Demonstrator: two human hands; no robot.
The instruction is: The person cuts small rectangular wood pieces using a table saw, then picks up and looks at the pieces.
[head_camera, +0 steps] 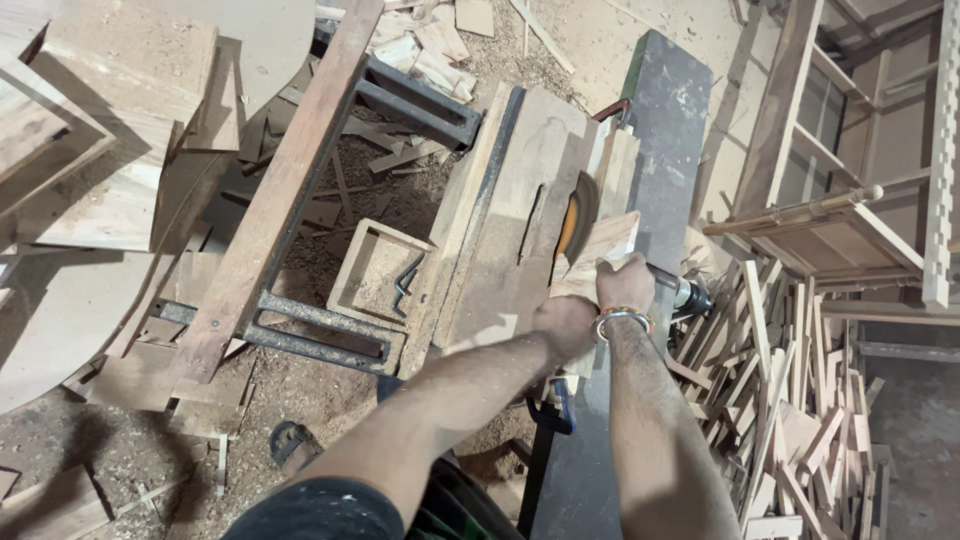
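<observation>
Both hands, left hand [563, 325] and right hand [624, 283], press flat on a stiff, light wood block [603, 248] (blade [578, 215] close), gripping its near end.

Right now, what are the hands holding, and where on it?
Both hands grip one wood piece at its near end, beside the saw blade: the left hand low at the near edge, the right hand on top.

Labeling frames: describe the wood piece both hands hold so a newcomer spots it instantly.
Find the dusty saw table mid-frame with its round blade standing up. The wood piece lies just right of the blade, under the left hand and right hand. It is pale with fresh grain, unlike the dust-coated table.
</observation>
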